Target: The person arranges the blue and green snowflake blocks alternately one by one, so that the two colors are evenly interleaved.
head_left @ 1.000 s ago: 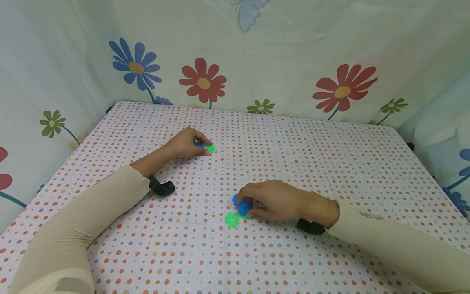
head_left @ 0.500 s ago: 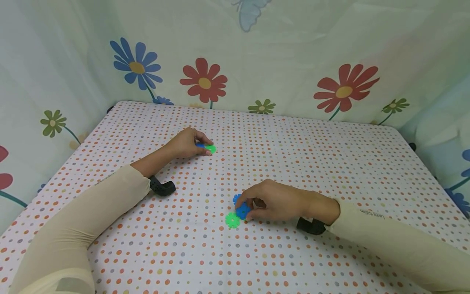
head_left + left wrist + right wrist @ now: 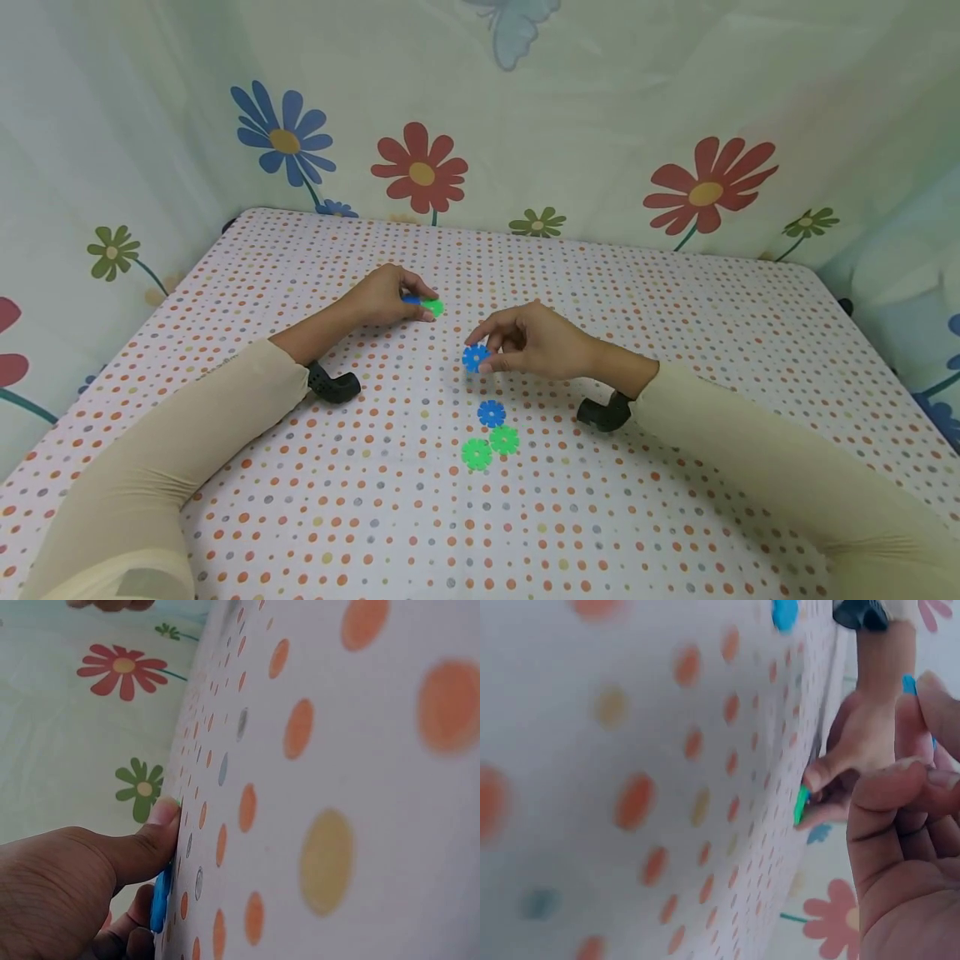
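Note:
My left hand (image 3: 390,293) rests on the dotted table (image 3: 675,333) and pinches joined blue and green snowflake discs (image 3: 427,306); the left wrist view shows the thumb (image 3: 154,829) pressing the blue disc (image 3: 159,900). To its right my right hand (image 3: 517,340) pinches a blue snowflake disc (image 3: 474,357) by thumb and fingers just above the cloth. A blue disc (image 3: 491,412) and two green discs (image 3: 504,438) (image 3: 476,454) lie loose nearer me. In the right wrist view my right fingers (image 3: 900,795) fill the foreground, with the left hand's green disc (image 3: 801,805) beyond.
A flowered curtain (image 3: 480,125) walls the table at the back and both sides. Black wrist camera mounts (image 3: 333,386) (image 3: 600,412) sit under both forearms. The table's corners show at back left and right.
My right hand lifted a blue disc from the cluster and moved it away from me, toward the left hand. One blue and two green discs now lie uncovered. The left hand stayed put.

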The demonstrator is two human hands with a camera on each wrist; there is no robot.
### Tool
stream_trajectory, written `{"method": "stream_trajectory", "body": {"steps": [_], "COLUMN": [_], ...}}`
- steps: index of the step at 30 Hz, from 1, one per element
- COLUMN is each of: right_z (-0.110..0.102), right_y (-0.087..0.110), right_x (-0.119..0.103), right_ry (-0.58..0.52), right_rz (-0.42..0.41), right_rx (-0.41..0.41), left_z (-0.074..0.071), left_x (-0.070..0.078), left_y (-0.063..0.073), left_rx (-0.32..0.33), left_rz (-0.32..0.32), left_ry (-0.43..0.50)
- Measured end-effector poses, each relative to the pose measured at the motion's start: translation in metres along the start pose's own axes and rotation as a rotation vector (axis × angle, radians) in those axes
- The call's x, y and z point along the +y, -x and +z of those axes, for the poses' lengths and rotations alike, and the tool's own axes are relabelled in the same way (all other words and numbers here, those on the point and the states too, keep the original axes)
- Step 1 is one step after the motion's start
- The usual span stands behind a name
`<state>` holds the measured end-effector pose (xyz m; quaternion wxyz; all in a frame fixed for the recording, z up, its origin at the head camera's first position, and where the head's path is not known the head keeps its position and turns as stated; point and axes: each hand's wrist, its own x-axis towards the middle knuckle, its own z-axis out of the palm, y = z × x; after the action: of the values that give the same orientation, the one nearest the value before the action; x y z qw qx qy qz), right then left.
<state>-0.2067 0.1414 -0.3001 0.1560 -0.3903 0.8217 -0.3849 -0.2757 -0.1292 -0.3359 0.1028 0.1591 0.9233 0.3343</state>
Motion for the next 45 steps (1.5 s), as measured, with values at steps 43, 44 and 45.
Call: {"method": "stream_trajectory", "body": {"steps": [43, 44, 45], "right_z": [-0.018, -0.018, -0.018], "right_y": [-0.095, -0.095, -0.094], "right_x": [0.044, 0.044, 0.044], "right_ry": [0.265, 0.258, 0.249], "right_rz": [0.297, 0.300, 0.304], "right_rx": [-0.013, -0.013, -0.012], "left_z": [-0.002, -0.002, -0.001], "left_x": [0.001, 0.001, 0.001], "left_y": [-0.001, -0.001, -0.001], "left_rx": [-0.010, -0.009, -0.009], "left_rz": [-0.015, -0.015, -0.016], "left_ry": [0.006, 0.006, 0.006]}}
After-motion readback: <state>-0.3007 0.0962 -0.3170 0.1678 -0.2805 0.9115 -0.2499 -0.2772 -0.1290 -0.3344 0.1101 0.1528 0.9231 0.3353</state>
